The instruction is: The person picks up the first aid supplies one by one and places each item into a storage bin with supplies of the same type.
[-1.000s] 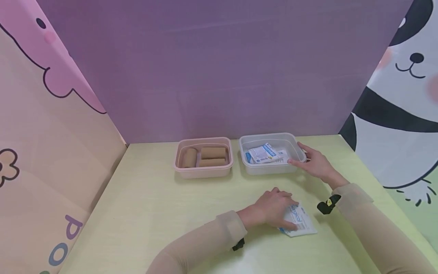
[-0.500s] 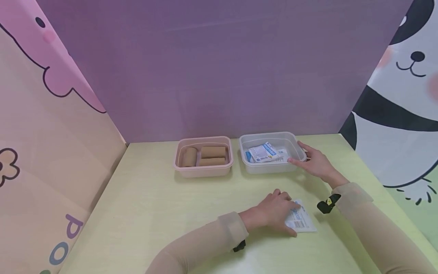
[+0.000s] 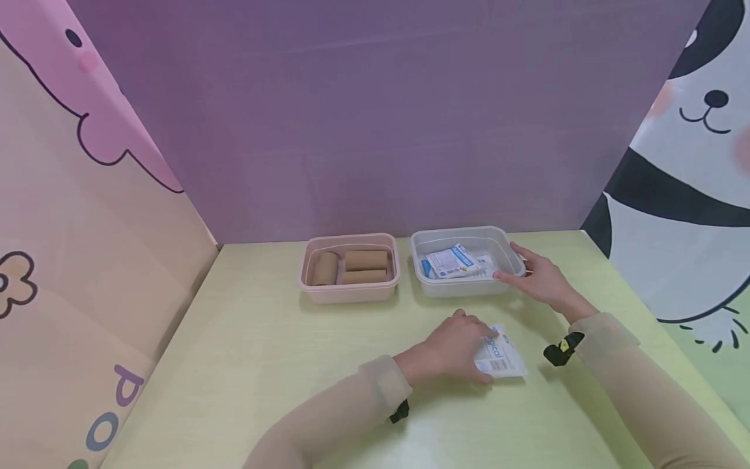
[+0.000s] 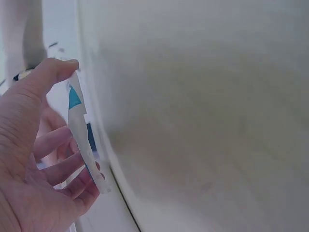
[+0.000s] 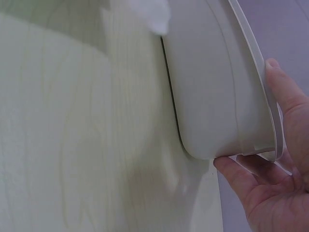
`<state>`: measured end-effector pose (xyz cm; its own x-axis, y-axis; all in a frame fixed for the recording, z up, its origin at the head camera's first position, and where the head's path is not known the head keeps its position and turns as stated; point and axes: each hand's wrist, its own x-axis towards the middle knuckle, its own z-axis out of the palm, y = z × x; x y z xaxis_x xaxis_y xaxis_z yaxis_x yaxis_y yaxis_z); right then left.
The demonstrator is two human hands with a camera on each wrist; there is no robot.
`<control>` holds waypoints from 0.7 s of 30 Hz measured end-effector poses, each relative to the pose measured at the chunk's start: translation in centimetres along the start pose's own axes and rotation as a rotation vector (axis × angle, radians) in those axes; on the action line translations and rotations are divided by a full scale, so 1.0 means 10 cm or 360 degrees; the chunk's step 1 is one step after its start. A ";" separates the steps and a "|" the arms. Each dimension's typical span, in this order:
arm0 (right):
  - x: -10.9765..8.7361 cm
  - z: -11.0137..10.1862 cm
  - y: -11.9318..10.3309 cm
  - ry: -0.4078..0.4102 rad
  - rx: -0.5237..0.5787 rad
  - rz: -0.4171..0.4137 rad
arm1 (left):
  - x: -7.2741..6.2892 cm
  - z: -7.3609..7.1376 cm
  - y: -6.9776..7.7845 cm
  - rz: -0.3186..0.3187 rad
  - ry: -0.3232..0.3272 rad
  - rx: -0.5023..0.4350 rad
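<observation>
My left hand (image 3: 448, 348) pinches the edges of a flat white packet (image 3: 500, 355) with blue lettering and a barcode, lifted over the table in front of the white container. In the left wrist view the packet (image 4: 79, 128) is edge-on, showing a teal patch, between thumb and fingertips. My right hand (image 3: 541, 280) grips the right end of the white plastic container (image 3: 457, 288). In the right wrist view the thumb lies on the container's rim (image 5: 260, 72) and the fingers reach round its end. Inside it lie white and blue packets (image 3: 454, 262), overlapping one another.
Left of the white container stands a pink plastic container (image 3: 351, 296) holding three brown rolls (image 3: 366, 260). Both sit at the back of the pale yellow table (image 3: 263, 365), close to the purple back panel (image 3: 375, 130). Printed side panels flank the table.
The left hand has closed in on the packet and brought it up from the table, slightly leftward and toward the containers. The right hand and the white container have stayed in place.
</observation>
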<state>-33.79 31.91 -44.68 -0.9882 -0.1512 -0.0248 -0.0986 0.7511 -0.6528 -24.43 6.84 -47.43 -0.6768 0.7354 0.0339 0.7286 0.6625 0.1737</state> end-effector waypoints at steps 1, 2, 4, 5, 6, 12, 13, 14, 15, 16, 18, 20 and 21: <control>0.00 0.00 0.00 0.0000 -0.0003 -0.0002 | -0.02 -0.02 -0.05 -0.0006 0.0030 -0.0028; 0.01 0.01 0.01 0.0001 -0.0007 -0.0005 | -0.06 -0.04 -0.10 -0.0016 0.0064 -0.0059; 0.01 0.01 0.02 0.0010 -0.0013 -0.0009 | -0.13 -0.09 -0.20 -0.0042 0.0134 -0.0146; 0.02 0.01 0.03 0.0011 -0.0018 -0.0012 | -0.16 -0.11 -0.25 -0.0062 0.0167 -0.0198; 0.02 0.01 0.03 0.0015 -0.0014 -0.0013 | -0.20 -0.14 -0.30 -0.0078 0.0202 -0.0254; 0.04 0.00 0.01 0.0014 -0.0017 -0.0020 | -0.42 -0.30 -0.56 -0.0163 0.0411 -0.0367; 0.04 -0.01 0.00 0.0013 -0.0020 -0.0019 | -0.45 -0.32 -0.60 -0.0185 0.0443 -0.0372; 0.04 -0.01 0.00 0.0014 -0.0021 -0.0021 | -0.47 -0.37 -0.62 -0.0207 0.0473 -0.0386; 0.04 -0.02 0.00 0.0017 -0.0020 -0.0024 | -0.49 -0.40 -0.65 -0.0224 0.0504 -0.0405; 0.03 -0.02 0.00 0.0019 -0.0019 -0.0027 | -0.51 -0.44 -0.68 -0.0236 0.0537 -0.0421; 0.03 -0.01 0.01 0.0026 -0.0017 -0.0036 | -0.52 -0.51 -0.74 -0.0240 0.0603 -0.0440; 0.04 0.00 0.03 0.0029 -0.0018 -0.0043 | -0.51 -0.58 -0.80 -0.0236 0.0659 -0.0434; 0.04 0.01 0.03 0.0031 -0.0018 -0.0046 | -0.50 -0.60 -0.82 -0.0229 0.0686 -0.0427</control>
<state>-34.21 32.04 -45.01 -0.9870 -0.1606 0.0090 -0.1286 0.7538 -0.6444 -27.66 -3.18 -43.11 -0.7911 0.4770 0.3829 0.6107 0.6514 0.4502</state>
